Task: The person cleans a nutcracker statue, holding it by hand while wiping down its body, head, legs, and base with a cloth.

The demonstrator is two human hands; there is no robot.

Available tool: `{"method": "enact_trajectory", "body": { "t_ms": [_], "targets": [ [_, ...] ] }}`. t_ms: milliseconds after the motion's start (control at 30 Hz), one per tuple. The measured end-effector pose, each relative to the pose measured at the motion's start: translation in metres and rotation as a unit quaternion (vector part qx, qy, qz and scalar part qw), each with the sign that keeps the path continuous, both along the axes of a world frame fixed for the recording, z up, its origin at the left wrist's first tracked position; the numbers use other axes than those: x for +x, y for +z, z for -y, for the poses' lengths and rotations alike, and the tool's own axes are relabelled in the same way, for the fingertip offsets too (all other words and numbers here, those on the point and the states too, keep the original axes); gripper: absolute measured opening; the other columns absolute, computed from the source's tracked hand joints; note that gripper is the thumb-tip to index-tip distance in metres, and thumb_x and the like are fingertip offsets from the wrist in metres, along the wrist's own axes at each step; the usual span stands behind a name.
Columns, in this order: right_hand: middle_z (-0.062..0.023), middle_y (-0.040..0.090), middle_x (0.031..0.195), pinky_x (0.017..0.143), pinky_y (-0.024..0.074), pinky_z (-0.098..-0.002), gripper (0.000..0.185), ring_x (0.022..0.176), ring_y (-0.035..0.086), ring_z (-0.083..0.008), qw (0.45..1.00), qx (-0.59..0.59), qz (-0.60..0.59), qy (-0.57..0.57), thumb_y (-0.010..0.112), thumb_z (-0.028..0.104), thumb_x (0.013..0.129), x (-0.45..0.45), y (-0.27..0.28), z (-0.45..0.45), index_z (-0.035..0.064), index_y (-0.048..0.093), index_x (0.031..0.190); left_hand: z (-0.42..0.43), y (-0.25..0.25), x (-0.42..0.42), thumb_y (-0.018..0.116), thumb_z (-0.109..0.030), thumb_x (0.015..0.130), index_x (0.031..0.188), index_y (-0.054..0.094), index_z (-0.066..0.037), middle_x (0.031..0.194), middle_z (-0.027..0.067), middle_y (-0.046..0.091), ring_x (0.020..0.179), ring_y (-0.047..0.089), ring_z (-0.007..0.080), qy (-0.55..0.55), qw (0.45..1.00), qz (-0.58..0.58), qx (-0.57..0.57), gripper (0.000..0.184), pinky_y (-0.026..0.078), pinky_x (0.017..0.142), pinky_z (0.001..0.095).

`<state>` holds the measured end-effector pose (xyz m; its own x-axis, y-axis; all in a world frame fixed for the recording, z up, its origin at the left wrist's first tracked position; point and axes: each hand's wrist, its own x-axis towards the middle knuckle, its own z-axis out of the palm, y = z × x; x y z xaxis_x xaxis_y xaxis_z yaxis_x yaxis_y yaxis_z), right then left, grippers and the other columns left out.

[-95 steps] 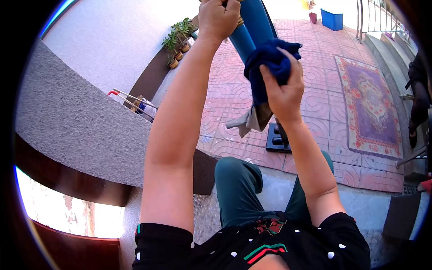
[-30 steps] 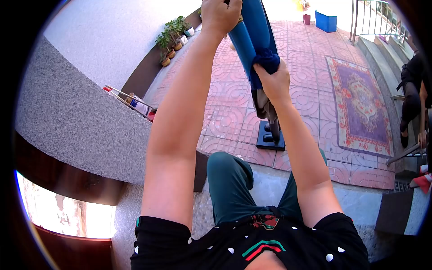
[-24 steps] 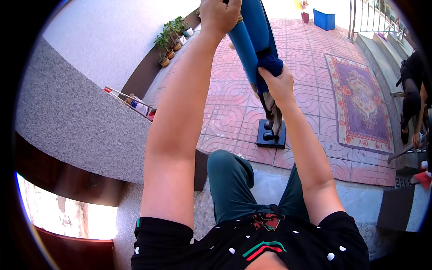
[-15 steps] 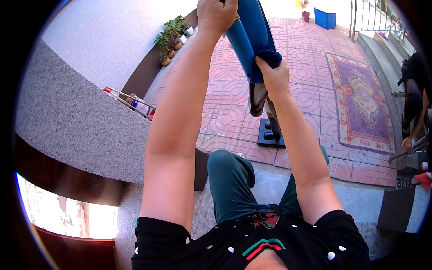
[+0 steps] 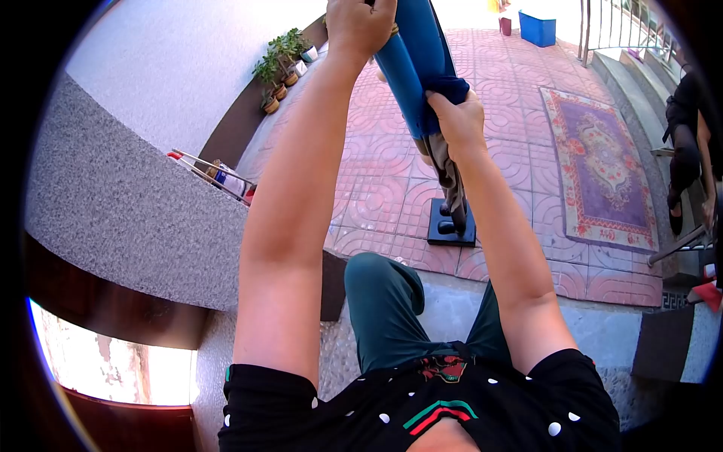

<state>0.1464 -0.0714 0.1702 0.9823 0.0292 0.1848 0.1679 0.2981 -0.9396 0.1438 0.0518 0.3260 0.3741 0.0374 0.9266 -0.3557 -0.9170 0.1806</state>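
Note:
In front of me stands a tall, glossy blue statue-like figure (image 5: 424, 45) with grey-brown lower folds (image 5: 449, 177). Two dark rounded shapes, like shoes, rest on its black square base (image 5: 452, 235). My left hand (image 5: 361, 29) is closed against the figure's upper left side, beside a thin gold band; the frame's top edge cuts off part of the fingers. Lower down, my right hand (image 5: 461, 124) grips a bunched dark blue cloth (image 5: 449, 87), pressed to the figure's right side. Some of the right fingers are hidden behind the cloth and figure.
A purple patterned rug (image 5: 602, 166) lies on the pink tiles at right. Beyond it are grey steps (image 5: 629, 87), a metal railing and a seated person (image 5: 684, 143). Potted plants (image 5: 282, 56) line the left wall. A blue bin (image 5: 537, 29) stands far back.
My right hand has stayed near the same height, while the grey hanging part below it has drawn narrower. The dark cloth is more bunched. At right, the other person's hand and leg have shifted.

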Motion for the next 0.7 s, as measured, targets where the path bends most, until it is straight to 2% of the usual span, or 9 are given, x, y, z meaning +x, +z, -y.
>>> {"method": "enact_trajectory", "body": {
  "t_ms": [33, 67, 100, 167, 300, 367, 600, 667, 700],
  "targets": [
    [-0.0184, 0.065, 0.099, 0.080, 0.0525, -0.0344, 0.050, 0.090, 0.065, -0.0254, 0.999, 0.025, 0.003, 0.034, 0.074, 0.024, 0.073, -0.002, 0.006, 0.001, -0.0068, 0.056, 0.108, 0.005, 0.001, -0.005, 0.057, -0.020, 0.085, 0.074, 0.060, 0.002, 0.077, 0.0205, 0.059, 0.071, 0.060, 0.0359, -0.031, 0.996, -0.050, -0.063, 0.025, 0.049, 0.068, 0.0433],
    [-0.0184, 0.065, 0.099, 0.080, 0.0525, -0.0344, 0.050, 0.090, 0.065, -0.0254, 0.999, 0.024, 0.002, 0.034, 0.074, 0.024, 0.073, -0.001, 0.010, -0.002, -0.0068, 0.056, 0.108, 0.010, 0.002, -0.010, 0.058, -0.020, 0.084, 0.074, 0.060, 0.002, 0.077, 0.0206, 0.058, 0.070, 0.060, 0.0359, -0.060, 0.985, -0.099, -0.126, 0.025, 0.049, 0.068, 0.0434],
    [-0.0184, 0.065, 0.100, 0.080, 0.0524, -0.0342, 0.051, 0.091, 0.065, -0.0254, 0.999, 0.032, 0.008, 0.029, 0.074, 0.024, 0.074, 0.001, 0.014, -0.007, -0.0069, 0.056, 0.109, 0.005, 0.000, -0.005, 0.058, -0.020, 0.084, 0.074, 0.060, 0.002, 0.077, 0.0206, 0.058, 0.070, 0.060, 0.0359, -0.059, 0.985, -0.100, -0.127, 0.025, 0.049, 0.068, 0.0434],
    [-0.0183, 0.065, 0.101, 0.081, 0.0523, -0.0341, 0.051, 0.093, 0.065, -0.0255, 0.999, 0.041, 0.013, 0.026, 0.074, 0.024, 0.074, 0.000, 0.011, -0.013, -0.0070, 0.055, 0.110, -0.008, -0.003, 0.005, 0.058, -0.019, 0.084, 0.073, 0.060, 0.002, 0.076, 0.0198, 0.058, 0.069, 0.060, 0.0350, -0.006, 1.000, 0.018, 0.010, 0.024, 0.049, 0.067, 0.0427],
    [-0.0193, 0.064, 0.101, 0.081, 0.0520, -0.0351, 0.052, 0.092, 0.065, -0.0267, 0.998, 0.054, -0.003, 0.013, 0.074, 0.026, 0.074, 0.001, -0.001, -0.010, -0.0077, 0.055, 0.109, -0.006, -0.004, 0.001, 0.058, -0.020, 0.084, 0.074, 0.060, 0.002, 0.076, 0.0197, 0.058, 0.070, 0.060, 0.0351, -0.019, 1.000, 0.005, -0.016, 0.024, 0.049, 0.068, 0.0425],
    [-0.0189, 0.064, 0.101, 0.081, 0.0521, -0.0356, 0.050, 0.092, 0.065, -0.0269, 1.000, -0.008, 0.000, 0.020, 0.074, 0.024, 0.073, 0.004, 0.007, -0.004, -0.0077, 0.056, 0.107, -0.002, -0.003, -0.002, 0.058, -0.020, 0.084, 0.074, 0.061, 0.001, 0.077, 0.0198, 0.059, 0.071, 0.061, 0.0347, -0.051, 0.996, -0.032, -0.065, 0.024, 0.049, 0.068, 0.0423],
    [-0.0187, 0.064, 0.099, 0.080, 0.0524, -0.0363, 0.049, 0.091, 0.064, -0.0268, 0.999, 0.045, -0.008, 0.008, 0.075, 0.024, 0.072, 0.000, 0.000, -0.006, -0.0078, 0.057, 0.106, -0.007, -0.004, 0.004, 0.058, -0.020, 0.084, 0.073, 0.061, 0.001, 0.080, 0.0212, 0.059, 0.072, 0.060, 0.0369, -0.007, 1.000, 0.011, -0.006, 0.024, 0.049, 0.070, 0.0435],
    [-0.0142, 0.066, 0.095, 0.070, 0.0551, -0.0304, 0.038, 0.082, 0.066, -0.0192, 0.997, -0.076, -0.003, -0.033, 0.072, 0.014, 0.079, -0.003, 0.001, -0.002, -0.0048, 0.057, 0.109, -0.008, -0.004, 0.002, 0.058, -0.021, 0.084, 0.074, 0.061, 0.001, 0.080, 0.0214, 0.059, 0.073, 0.060, 0.0385, 0.012, 0.999, 0.024, 0.017, 0.025, 0.049, 0.070, 0.0443],
    [-0.0142, 0.066, 0.095, 0.070, 0.0551, -0.0304, 0.038, 0.082, 0.066, -0.0192, 0.997, -0.075, -0.002, -0.034, 0.072, 0.014, 0.079, -0.005, 0.007, 0.000, -0.0048, 0.057, 0.109, -0.007, -0.003, 0.003, 0.058, -0.021, 0.084, 0.074, 0.061, 0.001, 0.080, 0.0214, 0.059, 0.073, 0.060, 0.0385, 0.012, 0.999, 0.025, 0.018, 0.025, 0.049, 0.070, 0.0443]
  ]
}}
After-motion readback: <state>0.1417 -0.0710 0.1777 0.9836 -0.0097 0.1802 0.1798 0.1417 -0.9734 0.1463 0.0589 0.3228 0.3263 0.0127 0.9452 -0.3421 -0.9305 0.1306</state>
